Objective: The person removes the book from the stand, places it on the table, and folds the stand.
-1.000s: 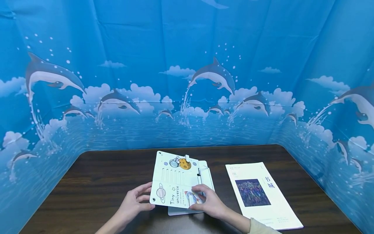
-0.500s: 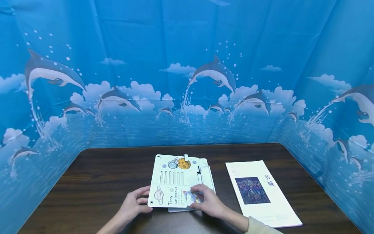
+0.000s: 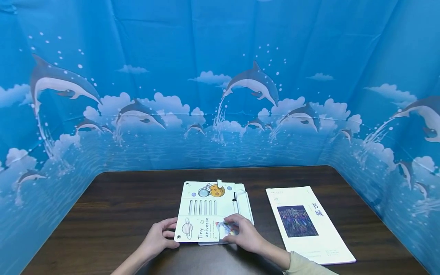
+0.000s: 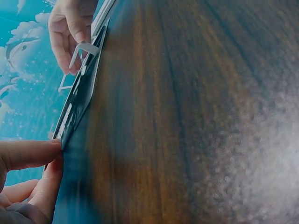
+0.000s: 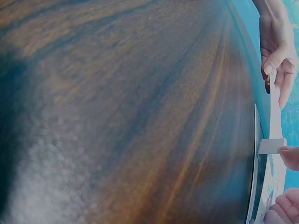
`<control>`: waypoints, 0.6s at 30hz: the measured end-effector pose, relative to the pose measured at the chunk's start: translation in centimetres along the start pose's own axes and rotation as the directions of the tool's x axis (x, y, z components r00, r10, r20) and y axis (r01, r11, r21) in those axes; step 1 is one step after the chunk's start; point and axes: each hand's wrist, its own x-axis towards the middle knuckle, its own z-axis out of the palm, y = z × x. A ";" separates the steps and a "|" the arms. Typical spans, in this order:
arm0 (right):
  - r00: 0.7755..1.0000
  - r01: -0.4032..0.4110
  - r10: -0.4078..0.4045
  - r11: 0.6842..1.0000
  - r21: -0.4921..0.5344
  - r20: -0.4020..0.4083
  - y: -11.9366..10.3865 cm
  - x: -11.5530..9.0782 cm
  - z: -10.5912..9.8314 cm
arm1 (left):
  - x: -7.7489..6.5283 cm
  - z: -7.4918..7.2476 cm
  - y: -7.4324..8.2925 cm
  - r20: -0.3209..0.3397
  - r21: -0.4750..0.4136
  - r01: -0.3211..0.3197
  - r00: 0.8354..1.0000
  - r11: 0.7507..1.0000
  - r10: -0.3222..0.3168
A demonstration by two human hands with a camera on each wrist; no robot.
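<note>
A white book stand [image 3: 203, 210] with a planet, an astronaut and the words "Tiny universe" printed on it lies near the front of the table in the head view. Its upper panel sits over a second white plate [image 3: 245, 202], which shows at the right. At the panel's front left corner, my left hand [image 3: 160, 236] pinches the edge between thumb and fingers. My right hand [image 3: 245, 233] grips the front right part by a small white page clip [image 5: 272, 146], thumb on the clip in the right wrist view. Another page clip [image 3: 219, 183] stands at the back edge.
To the right, a white book [image 3: 309, 225] with a dark picture on its cover lies flat on the dark wooden table [image 3: 117, 206]. A blue curtain [image 3: 220, 84] printed with dolphins surrounds the table's back and sides.
The stand's upper panel has come down and lies flatter over the lower plate, its front left corner shifting slightly left. Both hands keep their hold, and the book stays in place.
</note>
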 end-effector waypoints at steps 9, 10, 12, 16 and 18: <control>1.000 0.006 -0.006 1.000 -0.019 -0.010 0.0 0.1 0.2 | 0.0 0.3 -0.5 -0.035 0.003 0.038 0.999 0.999 -0.038; 1.000 0.005 -0.005 1.000 -0.018 -0.011 0.0 0.2 0.2 | 0.0 0.3 -0.5 -0.038 0.002 0.039 0.999 0.999 -0.039; 1.000 0.006 -0.006 1.000 -0.016 -0.015 0.0 0.2 0.2 | 0.0 0.4 -0.5 -0.044 0.005 0.041 0.998 0.999 -0.040; 1.000 -0.001 0.001 1.000 -0.001 -0.013 -0.1 0.1 0.2 | 0.0 0.5 -0.7 -0.052 0.016 0.044 0.998 0.999 -0.043; 1.000 -0.008 0.009 1.000 0.017 -0.004 -0.1 0.1 0.2 | 0.0 0.5 -0.8 -0.056 0.019 0.054 0.997 0.998 -0.053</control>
